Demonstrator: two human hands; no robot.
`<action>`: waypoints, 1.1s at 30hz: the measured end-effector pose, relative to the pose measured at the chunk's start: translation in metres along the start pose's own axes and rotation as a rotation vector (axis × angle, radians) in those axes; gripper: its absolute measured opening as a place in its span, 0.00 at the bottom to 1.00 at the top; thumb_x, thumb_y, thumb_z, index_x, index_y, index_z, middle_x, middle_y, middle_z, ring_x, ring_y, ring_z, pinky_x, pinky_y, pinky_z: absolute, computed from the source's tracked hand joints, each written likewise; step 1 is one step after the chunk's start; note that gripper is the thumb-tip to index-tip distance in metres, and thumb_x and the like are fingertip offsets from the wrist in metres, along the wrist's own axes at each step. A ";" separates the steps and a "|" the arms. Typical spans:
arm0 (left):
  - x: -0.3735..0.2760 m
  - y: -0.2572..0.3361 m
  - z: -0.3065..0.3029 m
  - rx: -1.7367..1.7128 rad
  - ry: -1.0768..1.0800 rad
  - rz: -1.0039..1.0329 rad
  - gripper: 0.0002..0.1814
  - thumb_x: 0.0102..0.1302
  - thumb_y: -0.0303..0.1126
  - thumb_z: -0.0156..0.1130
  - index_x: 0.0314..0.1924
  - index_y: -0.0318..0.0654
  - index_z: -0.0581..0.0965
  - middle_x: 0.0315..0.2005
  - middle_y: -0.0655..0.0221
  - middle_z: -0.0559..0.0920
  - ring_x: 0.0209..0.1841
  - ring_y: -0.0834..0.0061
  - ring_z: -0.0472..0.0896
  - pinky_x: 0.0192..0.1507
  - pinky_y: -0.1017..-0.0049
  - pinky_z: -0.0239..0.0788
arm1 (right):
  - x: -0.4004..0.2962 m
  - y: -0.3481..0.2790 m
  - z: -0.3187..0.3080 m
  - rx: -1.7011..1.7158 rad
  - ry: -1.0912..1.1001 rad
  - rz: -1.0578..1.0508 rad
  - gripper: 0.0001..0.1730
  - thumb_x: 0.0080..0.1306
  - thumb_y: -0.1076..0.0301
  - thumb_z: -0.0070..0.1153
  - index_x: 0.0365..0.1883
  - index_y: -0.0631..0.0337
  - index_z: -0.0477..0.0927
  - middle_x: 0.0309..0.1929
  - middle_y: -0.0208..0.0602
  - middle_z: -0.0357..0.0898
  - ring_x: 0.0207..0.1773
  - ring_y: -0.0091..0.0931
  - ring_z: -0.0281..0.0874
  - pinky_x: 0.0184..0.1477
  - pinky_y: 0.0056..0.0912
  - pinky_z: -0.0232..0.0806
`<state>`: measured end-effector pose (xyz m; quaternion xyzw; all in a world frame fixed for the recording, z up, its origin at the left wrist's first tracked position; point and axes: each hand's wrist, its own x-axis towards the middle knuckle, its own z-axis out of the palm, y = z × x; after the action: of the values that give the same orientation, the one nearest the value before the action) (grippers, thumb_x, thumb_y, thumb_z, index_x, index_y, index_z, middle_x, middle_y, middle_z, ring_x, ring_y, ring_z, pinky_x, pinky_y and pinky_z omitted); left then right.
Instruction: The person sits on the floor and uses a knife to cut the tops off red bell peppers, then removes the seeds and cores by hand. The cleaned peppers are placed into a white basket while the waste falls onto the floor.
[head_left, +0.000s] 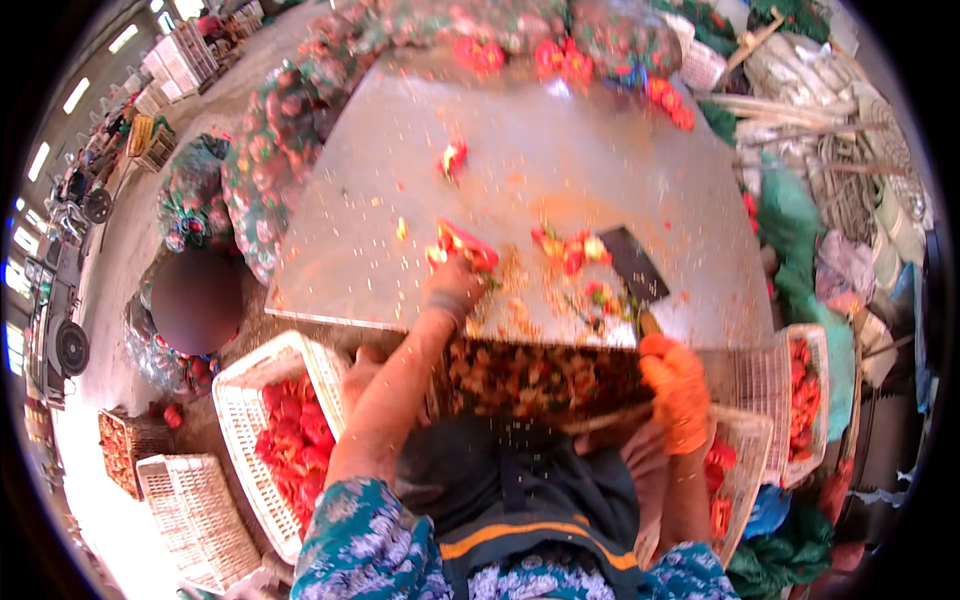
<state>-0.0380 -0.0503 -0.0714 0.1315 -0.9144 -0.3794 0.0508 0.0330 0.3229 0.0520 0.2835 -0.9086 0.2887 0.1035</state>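
My left hand (454, 286) is bare and closed on a piece of red bell pepper (469, 244) at the near part of a metal table (360, 195). My right hand (675, 390), in an orange glove, grips the handle of a cleaver (634, 264), whose dark blade lies over the table's near right part. Left of the blade are pepper scraps (574, 251); stems and trimmings (604, 298) lie just below it. Another red pepper piece (452, 159) rests farther back, alone. Seeds are scattered between my hands. The palm side of my left hand is hidden.
A crate of red peppers (225, 390) stands at my left, another (750, 450) at my right. Below the table edge sits a container of trimmings (540, 379). Net sacks of peppers (262, 172) line the left and far sides. A person is at the left, beside the sacks.
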 end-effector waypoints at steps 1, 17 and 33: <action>0.008 -0.017 0.006 0.032 -0.020 -0.007 0.19 0.60 0.42 0.63 0.48 0.39 0.80 0.38 0.61 0.86 0.42 0.68 0.84 0.41 0.68 0.75 | 0.009 -0.006 0.018 -0.001 -0.061 -0.084 0.08 0.58 0.77 0.58 0.37 0.61 0.82 0.44 0.40 0.81 0.48 0.39 0.79 0.50 0.37 0.71; -0.081 0.054 -0.012 -1.443 -0.829 0.189 0.16 0.63 0.16 0.60 0.51 0.34 0.80 0.45 0.69 0.85 0.49 0.77 0.82 0.51 0.75 0.75 | 0.070 -0.054 0.102 0.870 -0.093 0.131 0.23 0.72 0.63 0.54 0.63 0.63 0.71 0.60 0.41 0.76 0.59 0.30 0.76 0.62 0.33 0.68; -0.065 0.038 0.006 -1.212 -0.713 0.195 0.19 0.57 0.24 0.65 0.50 0.34 0.78 0.43 0.58 0.83 0.43 0.69 0.84 0.45 0.71 0.77 | 0.064 -0.032 0.117 1.359 0.247 0.412 0.12 0.66 0.74 0.60 0.48 0.64 0.80 0.52 0.39 0.82 0.56 0.29 0.78 0.59 0.33 0.70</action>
<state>0.0150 -0.0021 -0.0485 -0.1345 -0.5108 -0.8351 -0.1536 -0.0037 0.2043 -0.0059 0.0733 -0.5448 0.8338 -0.0505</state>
